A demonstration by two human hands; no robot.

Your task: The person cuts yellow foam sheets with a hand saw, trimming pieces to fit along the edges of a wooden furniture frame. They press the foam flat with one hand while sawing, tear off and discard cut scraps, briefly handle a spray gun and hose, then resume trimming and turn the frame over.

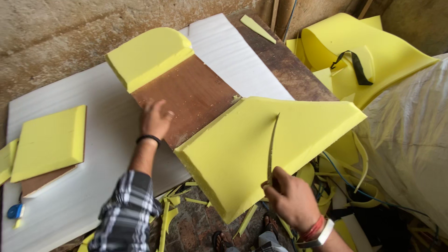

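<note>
A brown wooden board [186, 95] lies on a white sheet [93, 154], with a yellow foam block [147, 55] on its far end and a large yellow foam slab [242, 149] on its near end. My left hand [155, 119] rests flat on the bare wood between them, fingers spread. My right hand [291, 198] grips a long thin blade [271, 144] that stands in a cut through the large slab near its front edge.
A smaller foam-covered board [49, 142] lies at the left. Yellow foam pieces [373, 56] with a black strap [357, 65] pile at the back right beside white plastic sheeting [410, 140]. Foam scraps [170, 210] litter the floor by my feet.
</note>
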